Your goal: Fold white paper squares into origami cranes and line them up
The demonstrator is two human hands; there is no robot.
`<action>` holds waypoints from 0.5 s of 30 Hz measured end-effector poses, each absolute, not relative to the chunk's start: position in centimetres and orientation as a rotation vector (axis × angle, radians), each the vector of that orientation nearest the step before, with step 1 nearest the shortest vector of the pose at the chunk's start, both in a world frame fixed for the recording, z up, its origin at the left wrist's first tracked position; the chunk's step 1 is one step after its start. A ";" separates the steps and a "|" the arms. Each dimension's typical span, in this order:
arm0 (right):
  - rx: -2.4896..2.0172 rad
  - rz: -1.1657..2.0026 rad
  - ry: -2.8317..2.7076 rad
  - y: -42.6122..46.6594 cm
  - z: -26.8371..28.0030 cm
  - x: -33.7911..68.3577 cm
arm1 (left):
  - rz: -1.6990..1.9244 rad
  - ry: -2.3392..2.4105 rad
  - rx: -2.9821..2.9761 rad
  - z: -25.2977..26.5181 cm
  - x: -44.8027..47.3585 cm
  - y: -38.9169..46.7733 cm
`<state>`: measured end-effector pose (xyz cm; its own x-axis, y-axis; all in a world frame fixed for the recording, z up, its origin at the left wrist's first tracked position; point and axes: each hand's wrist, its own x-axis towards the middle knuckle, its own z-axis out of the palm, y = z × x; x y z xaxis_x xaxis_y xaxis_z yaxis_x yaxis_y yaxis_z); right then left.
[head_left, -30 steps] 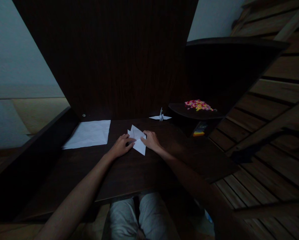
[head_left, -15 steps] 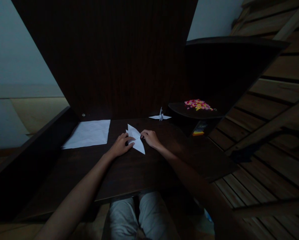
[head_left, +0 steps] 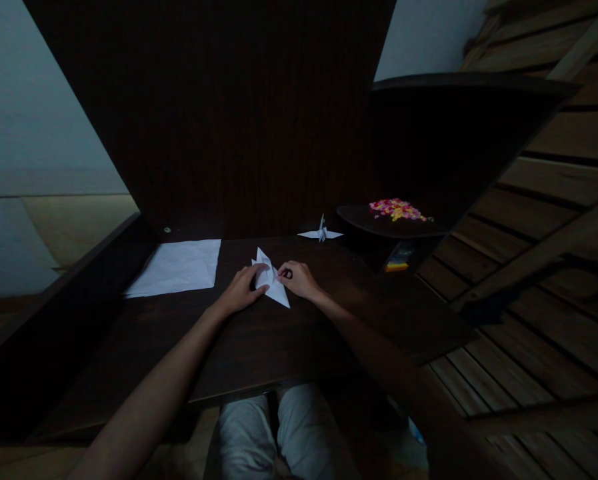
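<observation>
A partly folded piece of white paper [head_left: 279,294] lies on the dark desk in front of me, with pointed corners at its top and bottom. My left hand [head_left: 241,289] grips its left side, thumb and fingers spread over the folds. On the right edge, the thumb and fingertips of my right hand [head_left: 299,279] pinch a flap near the middle. Part of the folds is hidden under the fingers. Beyond my right hand, a finished white paper crane [head_left: 322,234] stands near the back panel, wings out to both sides.
White paper sheets [head_left: 179,268] lie at the desk's left. A low corner shelf [head_left: 361,221] on the right bears a heap of small pink, red and yellow pieces [head_left: 397,210]. Below it stands a dark object with a yellow-orange lower edge [head_left: 397,267]. A raised side board [head_left: 69,280] borders the left.
The right edge of the folded paper has been drawn inward, and its rounded outline now looks straighter and narrower. My right hand has shifted slightly left; my left hand has barely moved.
</observation>
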<state>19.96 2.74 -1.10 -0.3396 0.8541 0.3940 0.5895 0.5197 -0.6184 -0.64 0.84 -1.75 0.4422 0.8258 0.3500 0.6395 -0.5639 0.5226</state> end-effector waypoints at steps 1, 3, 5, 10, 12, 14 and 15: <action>-1.168 0.470 -2.077 2.7 -1.1 20.0 | 0.842 1.269 2.360 -1.8 -0.7 0.8; -1.164 0.442 -2.108 2.7 -1.1 20.0 | 0.845 1.285 2.323 -1.7 -0.7 0.7; -1.163 0.413 -2.139 2.7 -1.2 20.0 | 0.854 1.280 2.316 -1.7 -0.7 0.7; -1.156 0.347 -2.184 2.8 -1.5 19.9 | 0.829 1.252 2.377 -1.4 -0.7 0.6; -1.154 0.338 -2.194 2.8 -1.7 19.8 | 0.824 1.243 2.404 -1.4 -0.7 0.7; -1.153 0.337 -2.213 2.8 -1.8 19.8 | 0.830 1.227 2.428 -1.5 -0.7 0.7; -1.152 0.336 -2.223 2.8 -1.9 19.8 | 0.833 1.221 2.437 -1.5 -0.7 0.8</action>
<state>19.77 2.81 -1.87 -0.4385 0.8059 0.3978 0.6522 0.5899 -0.4761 -0.74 0.80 -1.55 0.4734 0.8010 0.3664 0.6329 -0.5986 0.4910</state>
